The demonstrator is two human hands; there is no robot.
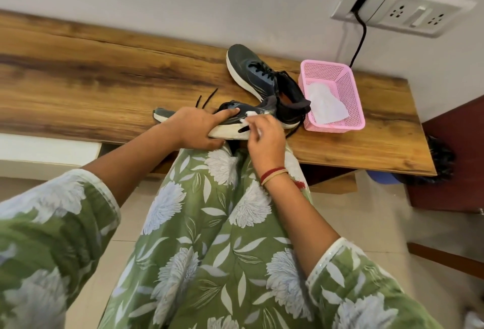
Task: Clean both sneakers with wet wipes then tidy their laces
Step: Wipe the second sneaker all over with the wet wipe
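- We find the near sneaker [230,132] at the front edge of the counter [104,74]. Its long axis runs along that edge, toe to the left and heel toward the right end, with the white sole turned to the person.
- The left hand [199,127] grips it at midfoot, thumb under the sole, forefinger laid on the upper.
- The right hand [267,137] pinches a wet wipe [252,114] in its fingers against the sneaker's side, just right of the left hand; we judge the next stroke runs heelward.
- Loose laces [207,98] trail toward the back edge.
- The second sneaker [251,72] lies behind, beside a pink basket [351,85].
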